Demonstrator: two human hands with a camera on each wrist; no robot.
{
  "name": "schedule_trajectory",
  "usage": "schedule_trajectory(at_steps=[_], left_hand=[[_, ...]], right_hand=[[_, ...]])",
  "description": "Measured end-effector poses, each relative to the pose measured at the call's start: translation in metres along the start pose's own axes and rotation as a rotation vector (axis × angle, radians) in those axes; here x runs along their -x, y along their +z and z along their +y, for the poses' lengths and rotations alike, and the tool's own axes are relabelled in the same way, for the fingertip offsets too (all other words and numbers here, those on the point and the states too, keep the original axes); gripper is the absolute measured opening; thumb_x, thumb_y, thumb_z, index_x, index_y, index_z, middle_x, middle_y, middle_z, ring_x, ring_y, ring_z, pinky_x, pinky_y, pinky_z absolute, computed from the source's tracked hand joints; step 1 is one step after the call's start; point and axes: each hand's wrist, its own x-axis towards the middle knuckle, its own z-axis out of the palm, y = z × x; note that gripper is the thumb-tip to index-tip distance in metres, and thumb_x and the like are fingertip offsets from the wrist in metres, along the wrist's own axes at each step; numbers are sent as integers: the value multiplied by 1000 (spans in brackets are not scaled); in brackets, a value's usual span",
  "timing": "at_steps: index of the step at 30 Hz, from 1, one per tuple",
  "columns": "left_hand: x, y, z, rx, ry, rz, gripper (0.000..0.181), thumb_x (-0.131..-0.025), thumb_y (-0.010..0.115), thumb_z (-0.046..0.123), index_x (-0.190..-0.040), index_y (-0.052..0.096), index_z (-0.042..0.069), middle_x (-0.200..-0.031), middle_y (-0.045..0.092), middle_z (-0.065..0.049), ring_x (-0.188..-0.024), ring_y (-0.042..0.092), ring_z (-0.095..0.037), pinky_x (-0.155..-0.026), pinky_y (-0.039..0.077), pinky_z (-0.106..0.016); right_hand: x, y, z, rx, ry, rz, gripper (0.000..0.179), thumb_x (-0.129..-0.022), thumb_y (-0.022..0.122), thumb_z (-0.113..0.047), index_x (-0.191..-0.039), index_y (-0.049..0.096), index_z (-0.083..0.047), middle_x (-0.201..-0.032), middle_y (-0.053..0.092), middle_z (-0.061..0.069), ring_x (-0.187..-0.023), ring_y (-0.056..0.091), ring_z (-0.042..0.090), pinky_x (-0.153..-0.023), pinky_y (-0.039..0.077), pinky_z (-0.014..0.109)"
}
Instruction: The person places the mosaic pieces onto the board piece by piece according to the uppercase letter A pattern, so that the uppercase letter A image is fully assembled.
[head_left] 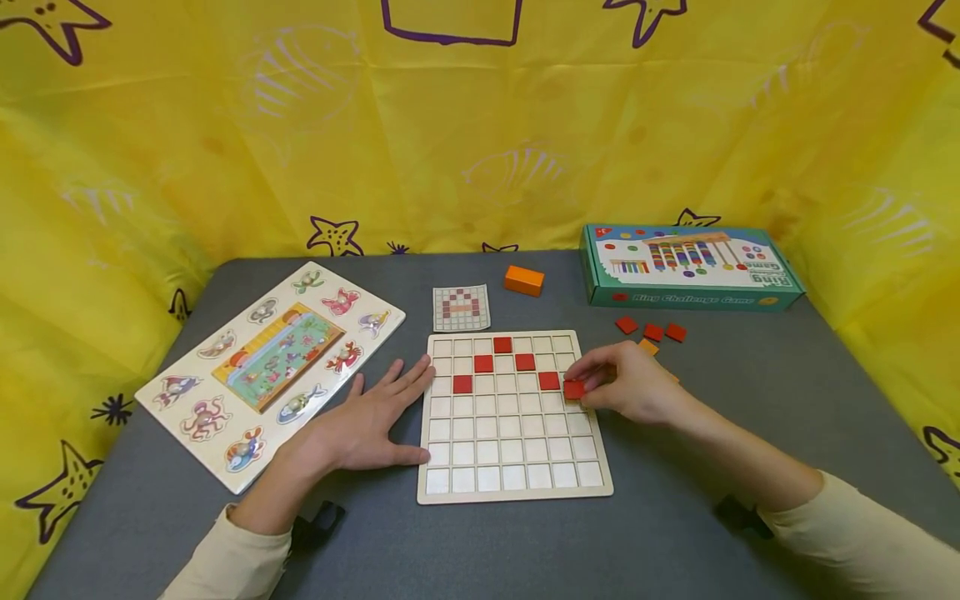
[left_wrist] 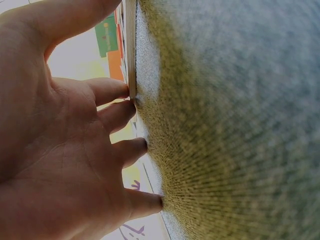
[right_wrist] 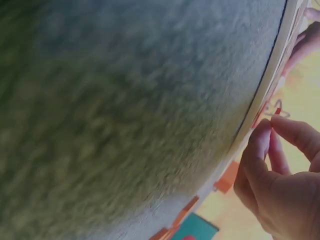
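A wooden grid board [head_left: 517,497] lies flat in front of me, with several red square tiles [head_left: 502,344] set in its upper cells in a peaked pattern. My right hand [head_left: 630,385] pinches another red square tile [head_left: 573,390] between thumb and fingertips, over the board's right edge. Seen from the right wrist, that hand [right_wrist: 280,185] shows the thin edge of the tile at the fingertips. My left hand [head_left: 371,421] has its fingers spread, with fingertips and thumb at the board's left edge. In the left wrist view its palm [left_wrist: 65,145] faces the camera.
Behind the board lie a small pattern card [head_left: 461,309] and an orange block [head_left: 524,281]. Loose red tiles [head_left: 653,332] and orange pieces [head_left: 648,347] lie beyond my right hand. A sea-animal puzzle board [head_left: 187,379] is at left, a green game box [head_left: 693,267] at back right.
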Motion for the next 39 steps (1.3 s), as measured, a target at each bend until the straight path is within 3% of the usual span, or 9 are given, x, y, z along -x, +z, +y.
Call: schedule_trajectory(at_steps=[8, 16, 23, 39], left_hand=[[0, 2, -1, -8, 3, 10, 109, -87, 78, 57, -169, 19, 17, -177, 10, -1, -161, 11, -42, -114, 7, -83], [1, 1, 0, -7, 1, 9, 108, -87, 78, 58, -169, 19, 18, -177, 9, -1, -161, 11, -42, -114, 7, -83], [0, 1, 0, 0, 6, 7, 108, -87, 78, 57, -169, 19, 18, -177, 9, -1, -162, 9, -42, -114, 6, -84], [0, 1, -1, -3, 5, 7, 109, -87, 77, 60, -169, 18, 18, -177, 9, -1, -161, 10, -43, -114, 7, -83]], right_hand=[[-3, 13, -7, 34, -3, -25, 29, -79, 83, 0, -106, 81, -11, -99, 77, 2, -85, 67, 16, -75, 54, 27], [-6, 20, -10, 92, -68, -32, 27, -78, 83, 2, -101, 82, -12, -95, 75, 0, -81, 64, 14, -73, 55, 25], [-7, 22, -11, 91, -58, -59, 24, -79, 82, 3, -100, 82, -10, -96, 76, 0, -80, 64, 13, -74, 56, 24], [-9, 24, -14, 150, -60, -28, 26, -77, 83, 2, -99, 82, -12, -91, 74, -1, -78, 63, 12, -72, 55, 25]])
